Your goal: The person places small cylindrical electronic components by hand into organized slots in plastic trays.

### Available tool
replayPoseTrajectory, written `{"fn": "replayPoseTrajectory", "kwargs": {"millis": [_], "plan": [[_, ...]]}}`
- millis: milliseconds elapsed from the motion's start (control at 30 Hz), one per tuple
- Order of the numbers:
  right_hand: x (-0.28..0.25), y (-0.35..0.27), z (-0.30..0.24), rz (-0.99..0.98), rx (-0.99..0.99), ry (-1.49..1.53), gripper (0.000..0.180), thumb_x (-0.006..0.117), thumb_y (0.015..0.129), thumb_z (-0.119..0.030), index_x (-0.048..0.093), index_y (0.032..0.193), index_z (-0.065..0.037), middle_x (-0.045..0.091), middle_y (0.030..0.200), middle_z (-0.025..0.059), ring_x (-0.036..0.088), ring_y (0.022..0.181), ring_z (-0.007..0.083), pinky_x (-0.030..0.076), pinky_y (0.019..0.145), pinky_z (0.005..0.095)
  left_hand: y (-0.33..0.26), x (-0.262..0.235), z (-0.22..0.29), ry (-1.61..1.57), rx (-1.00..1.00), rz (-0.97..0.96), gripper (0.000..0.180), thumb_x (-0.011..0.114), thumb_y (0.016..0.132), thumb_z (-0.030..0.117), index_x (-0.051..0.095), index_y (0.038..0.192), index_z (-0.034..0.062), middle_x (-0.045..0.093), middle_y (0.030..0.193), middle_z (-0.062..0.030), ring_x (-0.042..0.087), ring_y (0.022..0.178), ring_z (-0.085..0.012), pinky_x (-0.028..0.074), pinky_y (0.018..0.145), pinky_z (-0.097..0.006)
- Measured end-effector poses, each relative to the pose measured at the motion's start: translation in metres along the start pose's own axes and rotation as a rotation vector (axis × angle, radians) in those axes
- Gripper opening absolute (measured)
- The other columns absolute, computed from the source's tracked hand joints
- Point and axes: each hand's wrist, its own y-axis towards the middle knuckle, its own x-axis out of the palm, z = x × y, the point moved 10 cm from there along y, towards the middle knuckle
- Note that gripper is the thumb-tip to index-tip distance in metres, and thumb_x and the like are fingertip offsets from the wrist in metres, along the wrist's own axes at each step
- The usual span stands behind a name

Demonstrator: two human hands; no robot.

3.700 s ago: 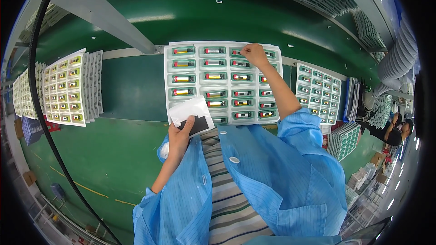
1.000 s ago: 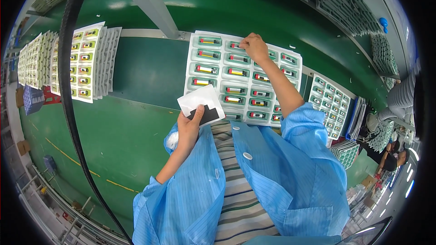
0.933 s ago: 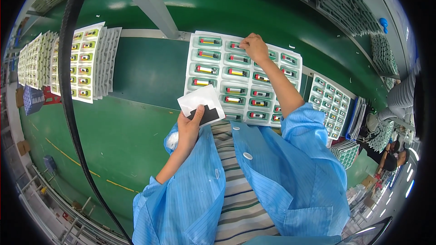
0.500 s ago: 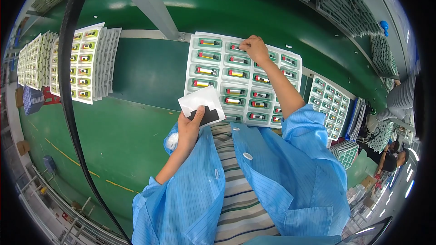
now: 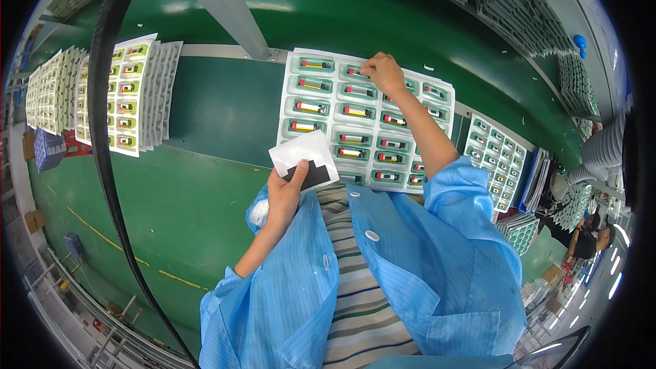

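My left hand point(image 5: 285, 188) grips a white backing sheet point(image 5: 298, 149) with a block of black stickers point(image 5: 318, 175) left on it, the thumb lying over the black part. It is held over the near left corner of a white moulded tray point(image 5: 331, 123). In the tray's pockets lie several small battery-like parts point(image 5: 357, 111) with red, black and yellow or white sections. My right hand point(image 5: 384, 74) reaches across to the far row. Its fingertips are pinched together at the right end of a battery-like part point(image 5: 353, 70); anything between them is hidden.
Stacked filled trays point(image 5: 130, 96) stand on the left, and another filled tray point(image 5: 495, 157) is on the right. Beyond the work strip runs a green belt point(image 5: 355, 20) with small white scraps. A grey post point(image 5: 222, 7) rises behind; a black cable point(image 5: 102, 96) hangs at left.
The white scraps on the green belt have shifted slightly left. Both my hands, the sheet and the tray look the same as before.
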Motion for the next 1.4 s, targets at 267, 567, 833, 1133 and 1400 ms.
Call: {"fn": "replayPoseTrajectory", "kwargs": {"millis": [267, 567, 833, 1133, 1400], "plan": [[0.000, -0.001, -0.010, 0.074, -0.100, -0.194, 0.004, 0.072, 0.073, -0.021, 0.073, 0.070, -0.019, 0.063, 0.092, 0.0039, 0.058, 0.101, 0.0282, 0.046, 0.088, 0.0425, 0.001, 0.001, 0.002, 0.022, 0.012, -0.006, 0.035, 0.066, 0.093, 0.022, 0.058, 0.116, -0.0033, 0.065, 0.108, -0.0077, 0.060, 0.097, -0.0127, 0.047, 0.086, -0.027], [-0.034, -0.027, -0.046, 0.237, -0.172, -0.178, 0.023, 0.079, 0.069, -0.022, 0.064, 0.076, -0.007, 0.067, 0.084, 0.0063, 0.062, 0.088, 0.0255, 0.047, 0.080, 0.0396, 0.003, -0.003, 0.010, -0.054, 0.065, 0.033, 0.037, 0.065, 0.093, 0.023, 0.056, 0.117, -0.0035, 0.064, 0.110, -0.0084, 0.059, 0.099, -0.0128, 0.046, 0.087, -0.026], [-0.054, -0.178, -0.175, 0.047, -0.634, 0.417, 0.014, 0.074, 0.074, -0.006, 0.072, 0.088, -0.007, 0.061, 0.083, 0.0040, 0.057, 0.080, 0.0225, 0.045, 0.073, 0.0352, 0.002, 0.000, 0.023, -0.044, 0.181, 0.082, 0.033, 0.064, 0.094, 0.021, 0.057, 0.115, -0.0030, 0.065, 0.106, -0.0071, 0.059, 0.095, -0.0112, 0.047, 0.084, -0.026], [-0.039, -0.206, -0.174, 0.056, -0.661, 0.242, 0.013, 0.074, 0.072, -0.010, 0.066, 0.081, -0.006, 0.060, 0.081, 0.0029, 0.056, 0.080, 0.0220, 0.045, 0.070, 0.0344, -0.003, 0.007, 0.020, -0.014, 0.181, 0.064, 0.026, 0.065, 0.093, 0.014, 0.058, 0.112, -0.0021, 0.065, 0.103, -0.0054, 0.059, 0.091, -0.0093, 0.048, 0.081, -0.025], [-0.048, -0.138, -0.109, 0.073, -0.449, 0.469, 0.006, 0.072, 0.077, -0.008, 0.067, 0.080, -0.007, 0.061, 0.088, 0.0038, 0.057, 0.088, 0.0242, 0.046, 0.083, 0.0358, -0.003, -0.005, 0.021, -0.117, 0.151, 0.123, 0.031, 0.066, 0.093, 0.017, 0.057, 0.116, -0.0022, 0.065, 0.107, -0.0074, 0.059, 0.096, -0.0113, 0.047, 0.086, -0.026]]}}
